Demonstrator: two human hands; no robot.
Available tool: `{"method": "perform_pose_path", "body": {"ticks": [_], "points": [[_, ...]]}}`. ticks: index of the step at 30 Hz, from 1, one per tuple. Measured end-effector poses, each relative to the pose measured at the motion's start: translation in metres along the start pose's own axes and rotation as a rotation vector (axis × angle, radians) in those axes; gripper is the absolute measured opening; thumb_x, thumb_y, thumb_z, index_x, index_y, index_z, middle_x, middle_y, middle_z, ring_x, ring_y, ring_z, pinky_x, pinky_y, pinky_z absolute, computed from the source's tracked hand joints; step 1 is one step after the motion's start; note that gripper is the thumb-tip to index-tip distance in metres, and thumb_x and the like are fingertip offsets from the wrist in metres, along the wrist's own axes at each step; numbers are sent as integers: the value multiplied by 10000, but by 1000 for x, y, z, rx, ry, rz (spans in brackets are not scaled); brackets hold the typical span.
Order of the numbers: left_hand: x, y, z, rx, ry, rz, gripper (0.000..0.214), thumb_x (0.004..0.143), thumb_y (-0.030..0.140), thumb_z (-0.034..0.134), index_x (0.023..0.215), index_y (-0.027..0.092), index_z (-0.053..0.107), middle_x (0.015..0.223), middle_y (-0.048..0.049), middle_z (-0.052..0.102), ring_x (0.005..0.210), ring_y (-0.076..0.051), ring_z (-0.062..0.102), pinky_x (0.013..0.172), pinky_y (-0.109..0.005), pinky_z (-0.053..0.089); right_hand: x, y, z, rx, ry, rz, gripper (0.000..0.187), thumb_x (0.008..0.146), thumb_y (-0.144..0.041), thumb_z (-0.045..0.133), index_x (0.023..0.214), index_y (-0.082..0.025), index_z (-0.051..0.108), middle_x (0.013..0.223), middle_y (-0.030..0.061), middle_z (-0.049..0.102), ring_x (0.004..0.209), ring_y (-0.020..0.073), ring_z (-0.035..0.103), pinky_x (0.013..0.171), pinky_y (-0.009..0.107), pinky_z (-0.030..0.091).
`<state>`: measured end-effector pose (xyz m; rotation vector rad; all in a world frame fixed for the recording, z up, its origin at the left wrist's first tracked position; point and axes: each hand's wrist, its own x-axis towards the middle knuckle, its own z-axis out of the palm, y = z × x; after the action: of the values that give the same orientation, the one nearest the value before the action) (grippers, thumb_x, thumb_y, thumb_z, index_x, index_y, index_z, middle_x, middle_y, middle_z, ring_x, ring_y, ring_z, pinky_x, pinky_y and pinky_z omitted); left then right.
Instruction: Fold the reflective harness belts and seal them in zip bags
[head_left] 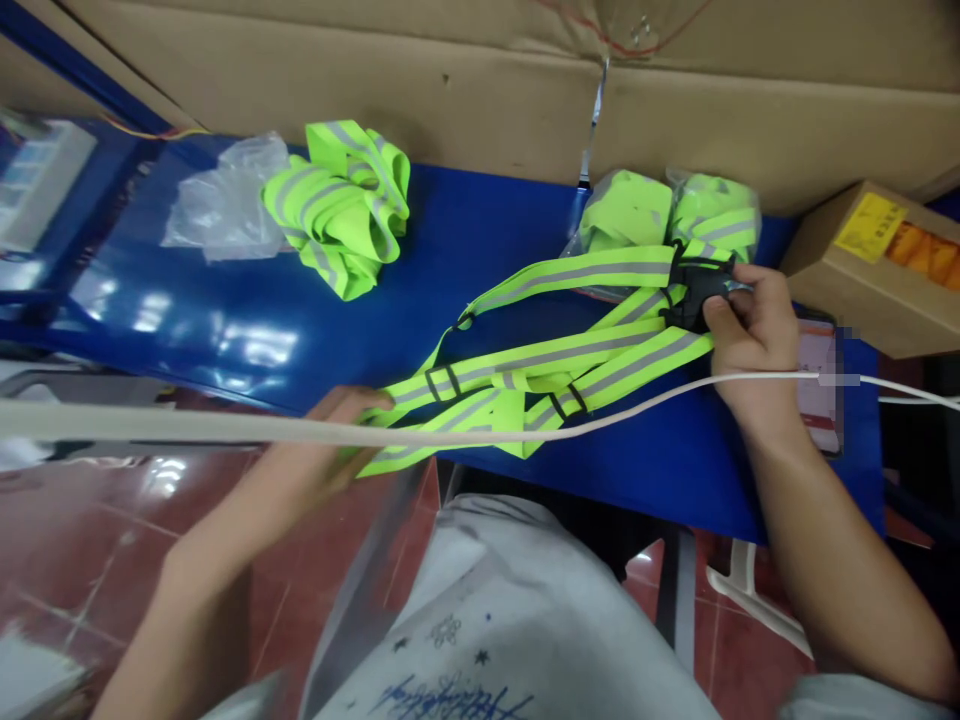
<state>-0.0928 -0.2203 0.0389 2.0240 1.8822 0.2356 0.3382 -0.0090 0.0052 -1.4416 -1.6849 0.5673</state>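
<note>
A neon yellow reflective strap harness (pixel 555 350) with grey stripes and black sliders stretches between my two hands over the blue table. My right hand (pixel 757 340) is closed on its black buckle (pixel 694 290), thumb on the front. Lower left, my left hand (pixel 341 430) is closed round the gathered other end of the straps; its fingertips are partly hidden. Behind the harness, a loose bundle of the same neon straps (pixel 341 205) lies beside a crumpled clear plastic bag (pixel 232 195).
Two bagged neon strap bundles (pixel 626 210) sit at the back by the cardboard wall (pixel 487 110). An open cardboard box (pixel 862 265) with orange contents stands right, near a phone-like object (pixel 819 385). A white cable (pixel 637 410) crosses in front of my view.
</note>
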Motion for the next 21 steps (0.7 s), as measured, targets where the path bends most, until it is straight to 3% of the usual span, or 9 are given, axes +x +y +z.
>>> {"method": "perform_pose_path", "body": {"ticks": [3, 6, 9, 11, 14, 17, 19, 21], "points": [[5, -7, -24, 172, 166, -133, 415, 916, 478, 596, 1280, 278, 600, 1052, -100, 735, 839, -304, 730, 720, -410, 586, 1, 4, 5, 62, 7, 51, 358, 910, -369, 561, 1234, -225, 512, 833, 22, 551, 692, 181, 515, 685, 336, 456], [22, -18, -38, 407, 414, -305, 637, 891, 560, 562, 1412, 193, 564, 1234, -196, 699, 1019, -408, 708, 864, -548, 576, 1, 3, 8, 150, -27, 146, 399, 894, -407, 562, 1245, -248, 456, 789, -5, 532, 508, 137, 410, 501, 309, 402], [40, -41, -40, 439, 314, -369, 730, 892, 537, 597, 1533, 210, 475, 1250, -145, 725, 973, -356, 702, 896, -518, 573, 3, 4, 6, 190, -6, 147, 430, 882, -425, 589, 1248, -251, 447, 817, 7, 573, 461, 126, 408, 442, 297, 361], [44, -61, -41, 404, 225, -362, 656, 925, 488, 602, 1535, 270, 493, 1198, -76, 761, 955, -295, 702, 890, -427, 567, 5, 6, 3, 166, 35, 97, 422, 876, -415, 607, 1238, -237, 483, 838, 31, 595, 545, 154, 484, 506, 309, 404], [41, -77, -42, 284, 242, -349, 563, 964, 533, 577, 1471, 288, 577, 1191, -67, 763, 1031, -274, 707, 912, -389, 562, 7, 8, 0, 111, 22, 41, 406, 874, -388, 625, 1226, -201, 545, 815, 41, 593, 671, 193, 550, 637, 345, 446], [38, -61, -39, 130, 251, -246, 715, 913, 633, 631, 1515, 257, 544, 1370, -135, 679, 1216, -338, 671, 1063, -512, 537, 5, 6, -1, 42, -27, 10, 400, 889, -377, 641, 1237, -192, 578, 773, 13, 569, 655, 181, 527, 648, 336, 408], [39, -34, -32, 116, 279, -109, 750, 928, 649, 624, 1543, 234, 517, 1528, -184, 554, 1408, -383, 556, 1195, -584, 436, 2, 3, -1, 10, -39, 6, 407, 895, -379, 651, 1251, -195, 581, 709, -25, 527, 586, 159, 457, 609, 318, 362], [42, -6, -24, 133, 271, 28, 795, 951, 641, 626, 1607, 240, 426, 1640, -187, 435, 1538, -373, 427, 1280, -579, 338, 1, 2, -1, -3, -44, 36, 425, 892, -397, 670, 1253, -193, 575, 685, -33, 537, 551, 149, 433, 578, 309, 345]]}}
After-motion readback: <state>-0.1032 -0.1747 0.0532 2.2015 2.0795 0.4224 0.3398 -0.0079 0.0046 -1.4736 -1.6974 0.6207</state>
